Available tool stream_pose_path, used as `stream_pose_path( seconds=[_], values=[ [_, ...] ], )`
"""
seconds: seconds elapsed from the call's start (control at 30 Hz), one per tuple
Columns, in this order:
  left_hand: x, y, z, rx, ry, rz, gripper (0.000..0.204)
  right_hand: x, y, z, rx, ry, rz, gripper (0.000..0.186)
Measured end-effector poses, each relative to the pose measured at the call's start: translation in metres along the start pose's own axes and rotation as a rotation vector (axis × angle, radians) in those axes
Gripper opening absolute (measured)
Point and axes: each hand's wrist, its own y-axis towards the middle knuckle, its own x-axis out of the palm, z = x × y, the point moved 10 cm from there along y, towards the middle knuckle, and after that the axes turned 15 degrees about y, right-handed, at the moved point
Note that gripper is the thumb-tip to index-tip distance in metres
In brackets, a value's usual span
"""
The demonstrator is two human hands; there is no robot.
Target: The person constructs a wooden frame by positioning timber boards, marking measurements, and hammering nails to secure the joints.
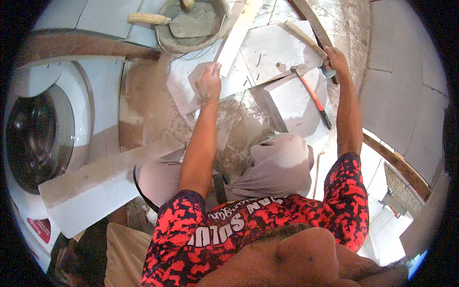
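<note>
My left hand point(209, 82) is closed at the near end of a long pale wooden strip point(237, 36), which runs away from me toward the top. My right hand point(336, 62) is wrapped round a dark wooden plank point(313, 24) at the far right. Beside that hand lies a tool with a wooden handle point(303, 37); its greyish head point(327, 71) shows partly below my fingers. A hammer point(313, 94) with an orange and black handle rests on a pale block point(295, 103) in front of me. Several dark nails point(258, 60) are scattered on the white board point(234, 79) between my hands.
A bucket point(163, 42) of grey mortar stands at the far left, with a wooden-handled trowel point(149, 18) on it. A washing machine point(79, 110) is on my left. A long pale block point(110, 184) lies near my left knee. A grey block wall point(406, 91) rises on the right.
</note>
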Motion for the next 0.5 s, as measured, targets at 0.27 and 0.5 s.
stream_pose_path(
  seconds=[0.27,0.5],
  values=[
    [-0.008,-0.001,0.005,0.025,-0.005,0.029,0.017,0.033,-0.149,0.0,-0.323,-0.731,-0.219,0.042],
    [-0.013,-0.007,0.004,0.016,-0.087,0.057,0.017,0.027,-0.195,0.032,-0.433,-0.701,-0.065,0.032]
  ],
)
